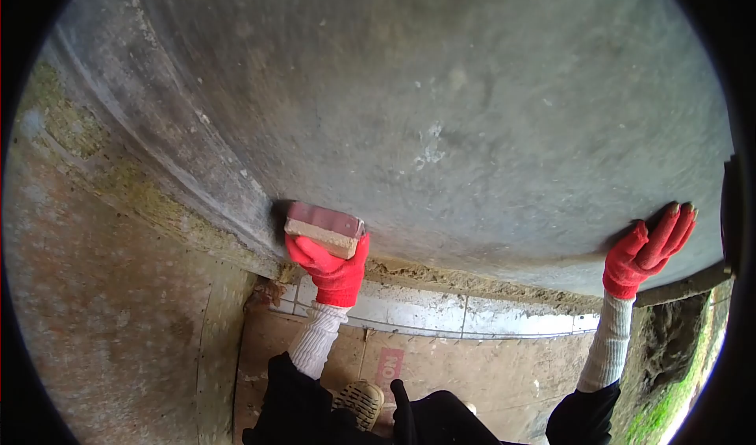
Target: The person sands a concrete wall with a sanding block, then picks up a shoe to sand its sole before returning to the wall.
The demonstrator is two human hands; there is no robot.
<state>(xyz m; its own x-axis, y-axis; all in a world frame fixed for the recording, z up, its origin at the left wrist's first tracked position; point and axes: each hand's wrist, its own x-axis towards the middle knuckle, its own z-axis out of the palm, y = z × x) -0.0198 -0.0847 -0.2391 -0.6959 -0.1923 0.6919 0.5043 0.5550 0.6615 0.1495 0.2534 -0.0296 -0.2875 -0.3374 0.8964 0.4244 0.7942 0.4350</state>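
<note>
My left hand (332, 278), in a red glove, grips a maroon-and-tan block (324, 226) from below. The block has two layers, and its exact kind does not show. It is up against the smooth grey curved surface (472, 122), close to the raised band on the left. My right hand (647, 248), also red-gloved with darker fingertips, rests on the same surface far to the right. Its fingers are stretched out, and it holds nothing. Pale ribbed cuffs and dark sleeves cover both forearms.
A rough, mossy ledge (134, 181) runs down the left above a weathered brown panel (110, 303). Below the grey surface lie white tiles (417, 309) and a brown floor sheet (480, 366) with red print. A patterned shoe (361, 404) stands there. Green growth (657, 413) shows at lower right.
</note>
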